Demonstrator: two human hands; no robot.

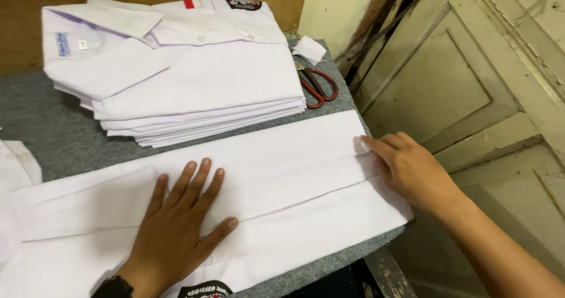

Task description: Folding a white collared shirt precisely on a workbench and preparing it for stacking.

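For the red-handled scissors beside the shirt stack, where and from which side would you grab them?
Probably by the red handle loops of the scissors, coming from the right hand side. The loops point toward the near table edge and lie clear; the blades point away toward the wall, next to the shirt stack.

White shirt (282,174), white stack (176,68) (red tag), red-handled scissors (318,86), grey table (59,133)

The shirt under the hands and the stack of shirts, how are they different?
The shirt lies alone, spread long and flat on the table; the stack is many shirts piled up. The shirt is pressed by the left hand and right hand; the stack is untouched. The stack's top collar shows; the shirt's doesn't. Both are white.
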